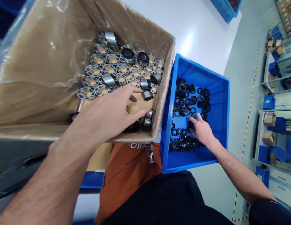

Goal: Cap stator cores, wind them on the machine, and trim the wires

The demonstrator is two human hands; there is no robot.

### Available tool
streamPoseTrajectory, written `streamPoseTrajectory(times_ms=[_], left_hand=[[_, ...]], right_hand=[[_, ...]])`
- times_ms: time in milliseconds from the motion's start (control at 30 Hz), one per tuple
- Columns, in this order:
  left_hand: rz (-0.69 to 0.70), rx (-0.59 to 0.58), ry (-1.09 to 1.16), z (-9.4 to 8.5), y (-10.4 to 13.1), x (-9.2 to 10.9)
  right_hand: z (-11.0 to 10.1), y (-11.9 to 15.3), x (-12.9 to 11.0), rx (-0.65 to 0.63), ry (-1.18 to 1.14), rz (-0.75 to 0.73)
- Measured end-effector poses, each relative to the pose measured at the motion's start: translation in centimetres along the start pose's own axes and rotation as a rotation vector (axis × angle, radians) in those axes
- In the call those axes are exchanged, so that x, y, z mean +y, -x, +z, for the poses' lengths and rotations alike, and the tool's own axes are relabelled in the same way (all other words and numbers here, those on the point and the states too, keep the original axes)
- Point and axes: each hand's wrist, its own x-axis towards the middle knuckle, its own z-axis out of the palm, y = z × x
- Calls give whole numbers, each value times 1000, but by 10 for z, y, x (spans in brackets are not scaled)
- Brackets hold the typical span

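Observation:
My left hand reaches into a plastic-lined cardboard box. Its thumb and fingers are spread, with nothing held between them. Near the fingertips lies a metal ring-shaped part with a black toothed edge, and another such part is just behind it. Rows of silver slotted rings stand in the box. Over in the blue bin, my right hand has its fingers curled around a black ring, partly hidden by them. Loose black rings lie in piles around that hand.
Box and bin stand side by side on a white table. Another blue bin is at the table's far end. Shelves with blue bins and cartons line the right side, beyond a yellow-black floor line.

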Motion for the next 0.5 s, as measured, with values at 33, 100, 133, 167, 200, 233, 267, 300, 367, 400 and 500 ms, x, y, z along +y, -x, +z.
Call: streamPoseTrajectory(times_ms=[33,100,133,167,200,233,267,300,367,400,500], left_hand=[[0,-2,14,0,0,0],[-4,9,37,-1,1,2],[-9,11,49,-2,2,3],[-11,13,59,-3,3,3],[-8,11,67,-3,4,4],[-3,16,75,-2,4,3],[7,23,83,-1,4,2],[21,36,91,1,3,0],[53,82,148,5,1,-6],[63,112,206,7,-1,-9],[111,231,470,10,-4,-20]], right_hand=[[3,-1,0,5,-2,9],[8,-3,2,25,-26,32],[10,-5,4,39,-43,47],[10,-7,7,54,-62,61],[11,-8,9,68,-83,74],[11,-10,12,81,-104,85],[10,-11,15,92,-128,92],[10,-12,18,101,-154,94],[8,-14,23,111,-213,87],[7,-14,25,115,-247,79],[2,-14,31,143,-371,52]])
